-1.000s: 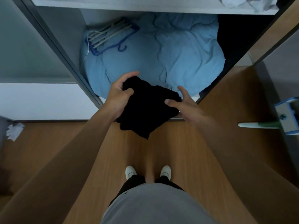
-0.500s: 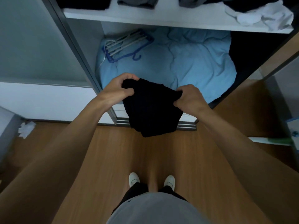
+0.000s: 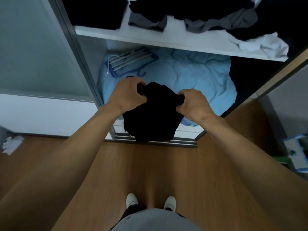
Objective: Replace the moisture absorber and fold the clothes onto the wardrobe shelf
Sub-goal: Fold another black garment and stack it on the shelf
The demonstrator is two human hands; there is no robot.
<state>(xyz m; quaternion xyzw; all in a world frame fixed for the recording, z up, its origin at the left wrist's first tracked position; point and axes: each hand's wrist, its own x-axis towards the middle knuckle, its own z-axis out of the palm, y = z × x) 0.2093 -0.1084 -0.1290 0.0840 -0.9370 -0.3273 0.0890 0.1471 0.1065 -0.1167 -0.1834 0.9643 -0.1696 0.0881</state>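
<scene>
Since a second ago: right hand, then open beside the cloth, has closed on it; more of the shelf has come into sight at the top.

Item 1, black garment: partly folded, held in the air in front of the open wardrobe, below the shelf and above the sliding-door track. Its lower corner hangs down over the track.

Item 2, left hand: fingers curled round the garment's upper left edge, gripping it.

Item 3, right hand: fingers curled round the upper right edge, gripping it likewise.

Item 4, wardrobe shelf: white board, carrying a black folded stack at the left, two crumpled grey garments with black ones in the middle, and a white garment at the right.

Item 5, light blue duvet: fills the compartment under the shelf, rumpled. A blue multi-bar hanger lies on its left rear part.

Item 6, wooden floor: I stand on it in white shoes. A white crumpled cloth lies at the far left; a blue and white box sits at the far right edge.
</scene>
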